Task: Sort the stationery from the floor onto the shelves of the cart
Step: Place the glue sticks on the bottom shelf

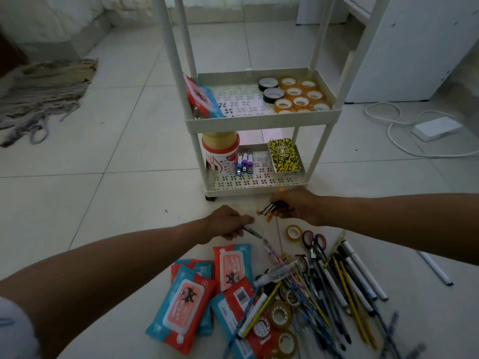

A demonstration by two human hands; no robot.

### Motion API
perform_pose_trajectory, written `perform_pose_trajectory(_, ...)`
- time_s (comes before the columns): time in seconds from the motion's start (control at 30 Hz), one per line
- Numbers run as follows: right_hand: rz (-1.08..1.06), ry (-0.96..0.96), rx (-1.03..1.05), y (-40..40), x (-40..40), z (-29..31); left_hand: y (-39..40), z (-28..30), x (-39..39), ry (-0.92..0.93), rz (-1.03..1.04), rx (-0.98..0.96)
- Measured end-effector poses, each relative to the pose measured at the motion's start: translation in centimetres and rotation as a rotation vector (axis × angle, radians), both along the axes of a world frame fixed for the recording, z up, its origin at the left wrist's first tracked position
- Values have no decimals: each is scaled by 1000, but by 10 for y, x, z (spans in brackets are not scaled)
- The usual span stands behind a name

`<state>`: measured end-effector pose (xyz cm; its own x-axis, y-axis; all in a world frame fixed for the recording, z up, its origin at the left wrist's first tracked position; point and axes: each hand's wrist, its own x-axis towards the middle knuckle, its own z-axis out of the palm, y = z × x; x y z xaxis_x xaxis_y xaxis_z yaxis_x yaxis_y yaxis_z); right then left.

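Note:
A white cart stands ahead. Its middle shelf holds tape rolls and a wipes pack. On the bottom shelf are a tub, nail clippers and a yellow notebook. My right hand grips a bunch of small metal tools with orange tips just in front of the bottom shelf. My left hand pinches a thin greenish item above the floor. Pens and pencils, wipes packs, tape rolls and scissors lie on the floor.
A rag pile lies on the tiled floor at the left. At right, a white cable runs to a power adapter, near a white cabinet. A lone marker lies at the far right.

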<state>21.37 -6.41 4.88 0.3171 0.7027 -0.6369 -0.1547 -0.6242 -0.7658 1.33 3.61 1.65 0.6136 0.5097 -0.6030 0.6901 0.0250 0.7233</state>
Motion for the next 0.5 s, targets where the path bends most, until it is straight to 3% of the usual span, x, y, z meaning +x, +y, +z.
perform_pose_trajectory(0.13, -86, 90, 63, 18, 3, 4, 8, 1, -2, -61, 65, -19)
perform_pose_trajectory(0.27, -148, 124, 75, 35, 0, 1, 11, -1, -1, -133, 222, -173)
perform_pose_trajectory(0.4, -94, 133, 63, 41, -4, -2, 10, 6, 7, -307, 434, -381)
perform_pose_trajectory(0.5, -16, 139, 116, 40, -7, -3, 10, 9, 12, -344, 537, -427)
